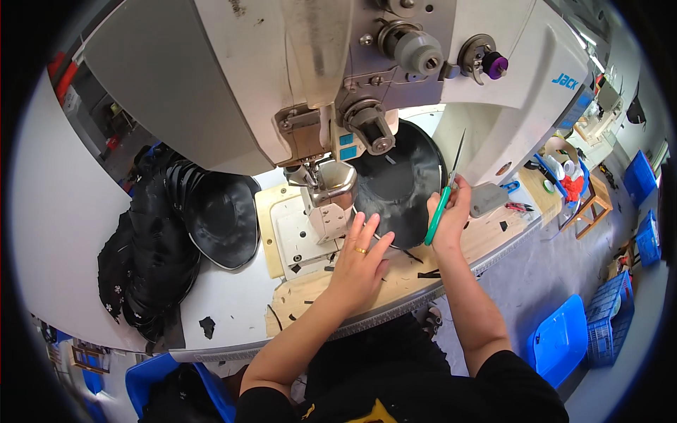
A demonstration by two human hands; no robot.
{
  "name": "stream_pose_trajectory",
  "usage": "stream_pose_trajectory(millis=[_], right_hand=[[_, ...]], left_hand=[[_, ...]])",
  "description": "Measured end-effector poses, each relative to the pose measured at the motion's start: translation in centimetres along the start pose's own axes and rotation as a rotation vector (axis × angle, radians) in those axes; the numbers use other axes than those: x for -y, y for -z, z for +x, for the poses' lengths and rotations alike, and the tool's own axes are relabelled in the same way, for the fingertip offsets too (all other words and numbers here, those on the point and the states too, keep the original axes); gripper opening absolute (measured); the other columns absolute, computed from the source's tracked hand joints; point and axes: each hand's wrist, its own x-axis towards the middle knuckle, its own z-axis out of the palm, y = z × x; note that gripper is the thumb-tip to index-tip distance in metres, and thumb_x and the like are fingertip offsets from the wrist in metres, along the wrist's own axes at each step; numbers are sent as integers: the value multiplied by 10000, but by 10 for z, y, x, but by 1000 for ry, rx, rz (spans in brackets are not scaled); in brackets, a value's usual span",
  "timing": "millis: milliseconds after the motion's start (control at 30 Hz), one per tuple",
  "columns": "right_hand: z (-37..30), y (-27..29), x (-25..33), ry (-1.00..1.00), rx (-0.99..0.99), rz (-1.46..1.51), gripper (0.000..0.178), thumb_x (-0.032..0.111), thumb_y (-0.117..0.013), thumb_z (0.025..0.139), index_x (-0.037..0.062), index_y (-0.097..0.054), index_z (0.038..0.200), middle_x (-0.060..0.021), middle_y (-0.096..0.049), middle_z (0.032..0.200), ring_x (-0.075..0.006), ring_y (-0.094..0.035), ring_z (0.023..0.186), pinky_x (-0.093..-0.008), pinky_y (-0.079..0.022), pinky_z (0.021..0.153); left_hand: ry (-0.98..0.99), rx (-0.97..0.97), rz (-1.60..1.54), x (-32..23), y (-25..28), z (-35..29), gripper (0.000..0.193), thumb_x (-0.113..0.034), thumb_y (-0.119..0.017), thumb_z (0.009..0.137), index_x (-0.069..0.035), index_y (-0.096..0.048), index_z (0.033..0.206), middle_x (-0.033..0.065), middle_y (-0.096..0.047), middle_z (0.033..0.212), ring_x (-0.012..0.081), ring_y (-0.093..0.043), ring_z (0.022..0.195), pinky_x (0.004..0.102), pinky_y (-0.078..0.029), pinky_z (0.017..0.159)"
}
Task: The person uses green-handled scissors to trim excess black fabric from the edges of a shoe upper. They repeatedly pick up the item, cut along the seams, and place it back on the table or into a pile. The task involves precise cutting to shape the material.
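A round black panel [405,158], shiny and dished with a pale rim, lies on the sewing machine's bed to the right of the presser area. My left hand [358,268], with a ring on one finger, has its fingers stretched out over the panel's near left edge, close to the machine's metal guide [337,182]. Green-handled scissors [438,217] are in my right hand [453,213], their blades pointing up and away past the panel's right edge. The machine's head hides part of the panel's far left side.
The large white sewing machine [493,88] fills the far side. Left of it sit stacked black panels [220,220]. Black scraps [206,327] lie about the tabletop. Small red-handled snips [519,207] rest at the right. Blue bins [558,340] stand on the floor.
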Motion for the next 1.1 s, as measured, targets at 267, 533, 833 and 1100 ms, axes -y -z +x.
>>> stream_pose_trajectory(millis=[267, 533, 833, 1100], right_hand=[[-8, 12, -3, 184, -35, -214, 532, 26, -629, 850, -29, -356, 1303, -94, -519, 990, -145, -504, 845, -259, -436, 767], [-48, 60, 23, 102, -1, -96, 502, 18, -597, 862, 9, -380, 1314, -71, -508, 1008, -105, -494, 809, -210, -420, 669], [-61, 66, 41, 175, 112, -13, 478, -1, -561, 859, 29, -395, 1307, -50, -501, 951, -79, -477, 716, -190, -399, 572], [-99, 63, 47, 168, 353, -1, 522, -28, -592, 824, 14, -396, 1306, -38, -505, 900, -92, -481, 787, -210, -421, 720]], left_hand=[[-37, 13, -137, 6, 16, -2, 570, -74, -691, 754, -53, -461, 1275, 200, -260, 1463, 411, -200, 1371, 469, -275, 1085], [504, -339, 364, 88, 125, -93, 435, -91, -696, 754, -43, -545, 1159, 157, -495, 1233, 351, -447, 1178, 419, -386, 975], [885, -566, 374, 144, 134, -124, 531, -86, -650, 780, -15, -437, 1262, 115, -561, 917, 232, -566, 805, 338, -465, 752], [949, -897, -980, 70, 156, -139, 495, 8, -577, 814, -16, -406, 1278, 85, -583, 947, 104, -581, 715, 244, -484, 548]])
